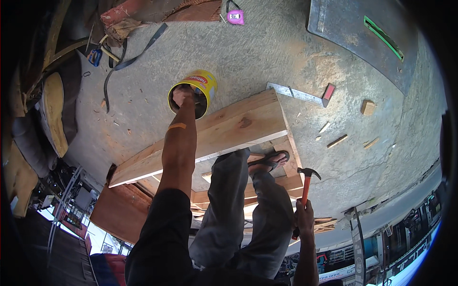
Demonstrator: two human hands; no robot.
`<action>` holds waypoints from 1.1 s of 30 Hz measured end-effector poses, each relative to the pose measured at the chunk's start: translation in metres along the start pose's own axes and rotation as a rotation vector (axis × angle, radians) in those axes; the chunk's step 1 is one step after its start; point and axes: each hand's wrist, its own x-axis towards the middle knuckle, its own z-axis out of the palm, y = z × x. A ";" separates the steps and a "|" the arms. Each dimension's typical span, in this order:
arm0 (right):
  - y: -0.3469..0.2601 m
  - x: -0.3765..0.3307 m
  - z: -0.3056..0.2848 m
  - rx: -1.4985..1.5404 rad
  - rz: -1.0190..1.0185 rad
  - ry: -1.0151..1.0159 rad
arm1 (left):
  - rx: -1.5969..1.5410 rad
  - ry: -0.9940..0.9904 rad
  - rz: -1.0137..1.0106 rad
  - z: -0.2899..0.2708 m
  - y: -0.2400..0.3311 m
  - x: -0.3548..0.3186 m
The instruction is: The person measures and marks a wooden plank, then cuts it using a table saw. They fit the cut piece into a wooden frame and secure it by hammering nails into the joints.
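Observation:
My left hand point(182, 94) reaches into a yellow tub point(208, 86) that lies tipped with its mouth toward me. Its fingers are hidden inside, so what they hold does not show. In my right hand point(304, 217) is a claw hammer point(305, 186) with an orange-red handle, gripped low with its dark head up. Between the tub and my legs stands a wooden frame of pale boards point(243, 125). My sandalled foot point(272, 162) rests inside it.
A try square point(300, 95) lies beyond the frame, near a wood block point(368, 107) and several offcuts. Farther off are a pink tape measure point(235, 17) and a dark sheet point(353, 38) bearing a green strip point(383, 38). A black strap point(138, 55) curls at left.

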 end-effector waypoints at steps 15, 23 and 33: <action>-0.005 -0.008 0.002 0.057 0.022 -0.031 | 0.425 -0.002 0.109 -0.001 0.004 0.008; 0.009 -0.012 0.007 0.203 0.023 -0.001 | 0.420 -0.055 0.099 -0.027 0.020 -0.028; 0.026 -0.015 0.027 0.495 0.047 -0.129 | -0.550 -0.414 0.201 -0.097 0.098 -0.167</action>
